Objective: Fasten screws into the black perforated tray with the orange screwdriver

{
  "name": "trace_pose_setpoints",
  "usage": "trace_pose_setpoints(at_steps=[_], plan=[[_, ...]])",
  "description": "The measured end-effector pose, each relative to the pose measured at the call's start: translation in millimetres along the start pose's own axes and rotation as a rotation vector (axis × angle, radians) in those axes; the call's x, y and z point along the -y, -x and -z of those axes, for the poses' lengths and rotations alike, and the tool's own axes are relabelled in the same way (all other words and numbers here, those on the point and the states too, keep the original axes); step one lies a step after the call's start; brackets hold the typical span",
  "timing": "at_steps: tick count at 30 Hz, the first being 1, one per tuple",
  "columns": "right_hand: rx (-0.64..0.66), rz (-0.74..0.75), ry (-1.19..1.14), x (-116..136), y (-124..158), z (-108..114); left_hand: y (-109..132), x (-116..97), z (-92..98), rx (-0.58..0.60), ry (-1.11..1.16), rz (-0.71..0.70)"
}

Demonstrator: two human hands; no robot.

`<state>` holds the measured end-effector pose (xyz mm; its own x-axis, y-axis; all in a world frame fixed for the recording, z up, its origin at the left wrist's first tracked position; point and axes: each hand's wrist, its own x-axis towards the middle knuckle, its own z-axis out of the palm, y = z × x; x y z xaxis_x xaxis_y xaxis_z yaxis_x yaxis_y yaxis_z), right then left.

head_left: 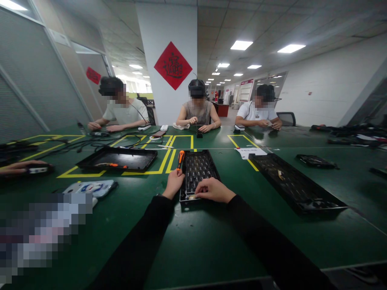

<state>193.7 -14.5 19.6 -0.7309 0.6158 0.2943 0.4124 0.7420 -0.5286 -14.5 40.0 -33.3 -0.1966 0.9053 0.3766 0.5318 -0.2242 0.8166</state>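
table (211, 241) green, yellow lines; tray (198, 169) black; screwdriver (180, 157) orange-black

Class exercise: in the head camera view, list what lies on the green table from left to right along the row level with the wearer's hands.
White packet → left hand holding orange-handled screwdriver → small black grid tray → right hand → long black tray

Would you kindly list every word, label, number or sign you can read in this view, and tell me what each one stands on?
Nothing can be quoted with certainty.
Red diamond sign on the white pillar: one dark ornate character, too stylised to read.
Red sign on the left wall: too blurred.
Notice boards down the hall: too small.
White packet on the green table: blue print, unreadable.
White paper: no legible print.
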Motion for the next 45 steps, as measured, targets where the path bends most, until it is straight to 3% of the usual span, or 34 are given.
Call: trace_pose_setpoints(at_steps=[10,37,45], plan=[[0.002,-0.024,-0.089,2.1,-0.9,1.0,0.1,-0.4,-0.1,-0.004,0.013,0.015],[0.021,-0.032,-0.017,0.4,-0.3,0.5,0.1,-1.7,-0.4,-0.004,0.024,-0.01],[0.031,-0.038,-0.009,2.3,-0.3,1.3,-2.0,7.3,-3.6,0.006,0.074,-0.017]])
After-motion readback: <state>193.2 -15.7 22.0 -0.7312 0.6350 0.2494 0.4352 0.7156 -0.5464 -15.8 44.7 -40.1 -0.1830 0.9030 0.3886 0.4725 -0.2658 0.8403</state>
